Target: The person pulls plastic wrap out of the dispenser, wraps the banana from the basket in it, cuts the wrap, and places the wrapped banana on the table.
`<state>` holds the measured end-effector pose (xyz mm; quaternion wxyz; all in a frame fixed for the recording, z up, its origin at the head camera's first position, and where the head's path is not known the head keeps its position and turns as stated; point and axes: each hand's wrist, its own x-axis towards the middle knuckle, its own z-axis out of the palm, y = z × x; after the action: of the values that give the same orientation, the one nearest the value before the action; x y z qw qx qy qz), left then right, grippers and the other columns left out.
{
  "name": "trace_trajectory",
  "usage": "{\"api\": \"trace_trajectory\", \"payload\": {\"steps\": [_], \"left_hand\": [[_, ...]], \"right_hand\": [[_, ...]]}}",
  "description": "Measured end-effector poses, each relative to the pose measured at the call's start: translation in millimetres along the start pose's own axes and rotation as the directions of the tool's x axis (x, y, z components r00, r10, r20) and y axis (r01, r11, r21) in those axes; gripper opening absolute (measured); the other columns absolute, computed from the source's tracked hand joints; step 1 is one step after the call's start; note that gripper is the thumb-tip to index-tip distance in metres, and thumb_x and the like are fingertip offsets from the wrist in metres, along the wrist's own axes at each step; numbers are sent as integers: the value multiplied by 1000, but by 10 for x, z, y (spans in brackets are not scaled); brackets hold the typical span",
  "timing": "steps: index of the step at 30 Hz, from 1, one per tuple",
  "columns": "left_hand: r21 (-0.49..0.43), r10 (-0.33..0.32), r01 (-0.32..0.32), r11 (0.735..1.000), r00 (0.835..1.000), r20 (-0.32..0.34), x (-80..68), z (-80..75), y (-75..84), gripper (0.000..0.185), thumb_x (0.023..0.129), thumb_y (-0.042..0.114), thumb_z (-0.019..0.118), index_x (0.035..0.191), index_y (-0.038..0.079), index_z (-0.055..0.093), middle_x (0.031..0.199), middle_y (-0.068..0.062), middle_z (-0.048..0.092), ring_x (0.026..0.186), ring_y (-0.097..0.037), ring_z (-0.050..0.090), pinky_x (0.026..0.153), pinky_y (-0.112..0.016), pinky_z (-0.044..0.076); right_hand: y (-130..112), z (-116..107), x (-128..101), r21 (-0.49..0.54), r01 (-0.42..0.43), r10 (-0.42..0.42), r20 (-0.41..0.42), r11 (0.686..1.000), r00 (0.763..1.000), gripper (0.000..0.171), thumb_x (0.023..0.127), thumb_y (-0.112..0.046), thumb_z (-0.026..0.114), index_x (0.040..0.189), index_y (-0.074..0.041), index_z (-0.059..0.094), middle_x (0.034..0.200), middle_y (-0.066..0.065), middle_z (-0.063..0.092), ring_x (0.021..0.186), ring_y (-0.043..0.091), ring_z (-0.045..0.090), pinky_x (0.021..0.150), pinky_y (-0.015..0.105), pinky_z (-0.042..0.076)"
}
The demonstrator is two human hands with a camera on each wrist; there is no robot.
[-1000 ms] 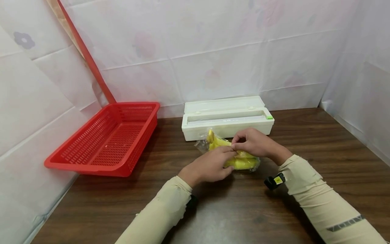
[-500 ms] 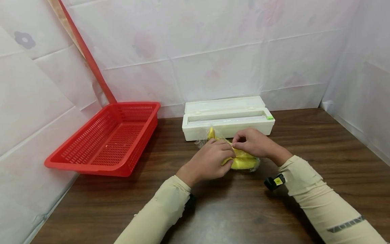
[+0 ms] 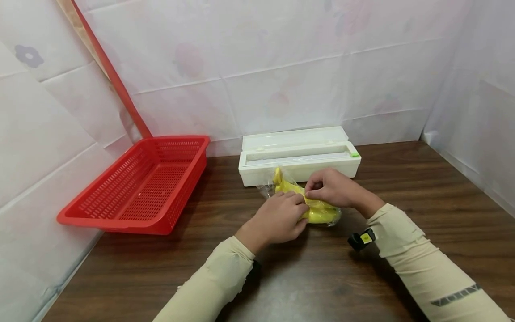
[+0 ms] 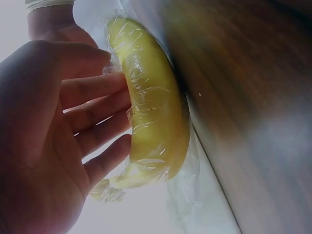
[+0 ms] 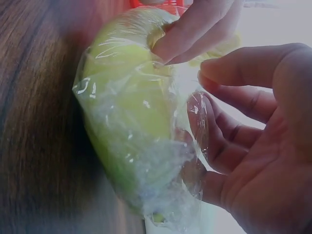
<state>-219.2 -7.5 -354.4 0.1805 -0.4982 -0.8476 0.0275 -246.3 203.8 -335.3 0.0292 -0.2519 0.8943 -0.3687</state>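
Note:
A bunch of bananas [image 3: 319, 214] lies on the table, wrapped in clear plastic wrap [image 5: 146, 170]; its stem end [image 3: 277, 176] points toward the back left. My left hand [image 3: 277, 219] rests on the bunch from the left. In the left wrist view its fingers [image 4: 100, 112] lie nearly straight against the wrapped fruit. From the right, my right hand [image 3: 335, 190] reaches over the bunch. Thumb and index finger pinch a loose bit of the wrap above the bananas, as the right wrist view shows; the other fingers are behind the film.
Right behind the bananas stands a long white plastic-wrap box [image 3: 299, 171], its lid [image 3: 295, 137] raised and a roll inside. A red slotted basket [image 3: 170, 214] sits at the left. The brown wooden table [image 3: 306, 281] is bordered by white sheet-covered walls [image 3: 281, 67].
My left hand shifts slightly over the bunch, its fingers moving up and then back down on the wrap. The right hand stays almost in place, still pinching the film.

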Motion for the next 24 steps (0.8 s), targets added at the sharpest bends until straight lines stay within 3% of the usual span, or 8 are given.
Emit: {"api": "trace_trajectory", "payload": {"steps": [3,8,14,20,24], "left_hand": [[-57,-7,7,998,1000,4,-10,1,-22,12,95,27,64,95,16,70,98,1,61,88,-14,59,79,-31,50],[-118,-17,20,993,999,29,-32,-25,-46,10,94,25,65,94,15,68,95,-1,54,74,-12,52,63,-26,47],[-203,-5,17,979,998,56,-34,-87,-97,15,97,23,62,104,14,71,93,2,59,76,-10,55,67,-27,50],[-284,-12,28,958,998,58,-21,-119,-148,13,98,18,59,95,15,72,82,7,59,73,-6,53,68,-25,47],[-291,-9,16,957,1000,24,-20,-109,-159,15,97,17,59,89,17,72,79,9,60,71,-3,52,65,-23,45]], "right_hand": [[-3,10,9,-9,28,-28,15,1000,999,6,91,-9,71,86,-10,74,81,-2,69,72,15,57,66,32,49],[-12,51,12,-29,60,-58,40,998,998,11,90,-6,72,81,-12,75,79,-5,69,70,13,57,63,30,49],[-32,110,16,-122,75,-68,58,990,996,16,88,-3,72,79,-16,76,78,-8,68,68,10,57,63,30,49],[-48,123,20,-180,81,-69,75,980,995,14,87,-4,71,82,-14,79,81,-7,69,72,9,60,66,31,52],[-58,124,24,-222,141,-117,114,965,986,13,87,-4,72,83,-13,80,81,-8,66,76,7,60,67,29,53]]}}
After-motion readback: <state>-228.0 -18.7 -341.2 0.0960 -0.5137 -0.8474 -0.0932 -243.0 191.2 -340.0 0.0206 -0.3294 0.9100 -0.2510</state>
